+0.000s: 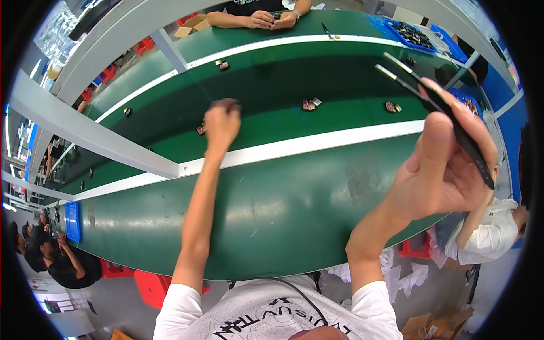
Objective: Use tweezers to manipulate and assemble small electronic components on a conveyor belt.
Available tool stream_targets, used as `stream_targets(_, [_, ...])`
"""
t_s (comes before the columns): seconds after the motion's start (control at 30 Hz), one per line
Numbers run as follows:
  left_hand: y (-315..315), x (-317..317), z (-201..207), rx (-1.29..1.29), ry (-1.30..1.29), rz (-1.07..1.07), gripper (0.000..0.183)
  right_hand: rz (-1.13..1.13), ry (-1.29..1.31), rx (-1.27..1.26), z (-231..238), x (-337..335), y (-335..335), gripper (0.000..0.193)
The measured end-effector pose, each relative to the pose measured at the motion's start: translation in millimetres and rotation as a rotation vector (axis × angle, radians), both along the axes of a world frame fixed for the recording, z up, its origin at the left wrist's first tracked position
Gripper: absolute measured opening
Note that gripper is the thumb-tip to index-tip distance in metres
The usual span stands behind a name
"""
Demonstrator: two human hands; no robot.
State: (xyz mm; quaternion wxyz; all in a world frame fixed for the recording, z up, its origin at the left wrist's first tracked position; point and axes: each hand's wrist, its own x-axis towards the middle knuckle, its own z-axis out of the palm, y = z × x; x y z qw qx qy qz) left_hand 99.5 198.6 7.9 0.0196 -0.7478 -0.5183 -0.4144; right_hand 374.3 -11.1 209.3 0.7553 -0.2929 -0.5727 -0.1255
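My left hand [222, 126] reaches over the green conveyor belt, its fingers curled and smeared by motion. Something dark shows at its fingertips, too blurred to name. Just left of that hand, a small reddish-black part [200, 129] lies on the belt. My right hand [447, 153] is raised at the right, closed around black tweezers [433, 102]. Their pale tips are apart with nothing between them. Similar small parts with whitish-yellow tabs lie farther along the belt, among them a middle part [309, 105], a right part [391, 106] and a far part [223, 65].
A white rail [317, 144] divides the belt from my green worktop [272, 198]. Grey frame posts [113, 130] cross the left side. Opposite, another person's hands [272, 20] hold a small dark item. A blue tray [411, 37] of dark parts stands far right, a blue bin [72, 221] far left.
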Motion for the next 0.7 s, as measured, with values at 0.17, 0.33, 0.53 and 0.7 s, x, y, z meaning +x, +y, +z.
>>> stream_targets(0.17, [1.3,117.2,0.9,-0.732,-0.478,-0.462,0.023,0.086,-0.034,-0.022,-4.2,-6.1,-2.9,0.025])
stream_targets(0.33, [16.0,161.6,-13.4,-0.740,-0.331,-0.373,0.024,0.142,-0.122,-0.034,-4.3,6.1,-5.3,0.024])
stream_targets(0.53, [21.8,141.0,-20.3,-0.765,-0.602,-0.397,0.022,0.100,-0.061,-0.053,-8.4,-2.9,-0.8,0.022])
stream_targets(0.7, [-5.7,123.1,-5.6,-0.717,-0.629,-0.406,0.014,0.002,-0.049,-0.093,-23.1,2.7,9.0,0.019])
